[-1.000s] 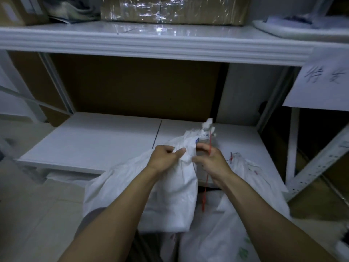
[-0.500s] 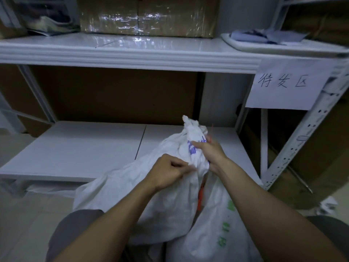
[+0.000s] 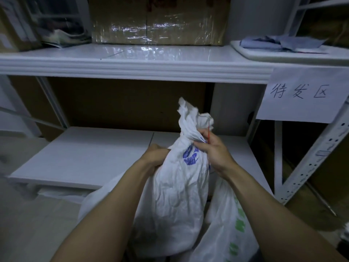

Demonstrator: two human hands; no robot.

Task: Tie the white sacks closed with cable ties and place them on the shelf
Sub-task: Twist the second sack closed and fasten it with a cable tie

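1. Dim storeroom shelving fills the background. A lower shelf (image 3: pixel 85 157) lies behind the white sack (image 3: pixel 179 186). An upper shelf (image 3: pixel 132 69) above the sack carries a taped cardboard box (image 3: pixel 156 21), and a paper sign (image 3: pixel 302 95) hangs up and to the sack's right.
2. The white sack stands upright in front of the lower shelf, not yet on it, with its neck bunched into a crumpled tuft. A second sack (image 3: pixel 232 224) with green print leans against its right side.
3. The left hand (image 3: pixel 156 157) grips fabric at the sack's left shoulder. The right hand (image 3: pixel 211 150) pinches the red cable tie (image 3: pixel 208 132) against the right of the neck, its tip poking upward.
4. Whether the tie already circles the neck cannot be told.
5. The step in hand looks like cinching. It would go best with the tie seated just under the tuft, so the flare stops it sliding off.
6. The left hand should brace the sack while the right draws the tail away from the neck.
7. Loose folds may escape the loop, so the gather needs checking before the sack is lifted.
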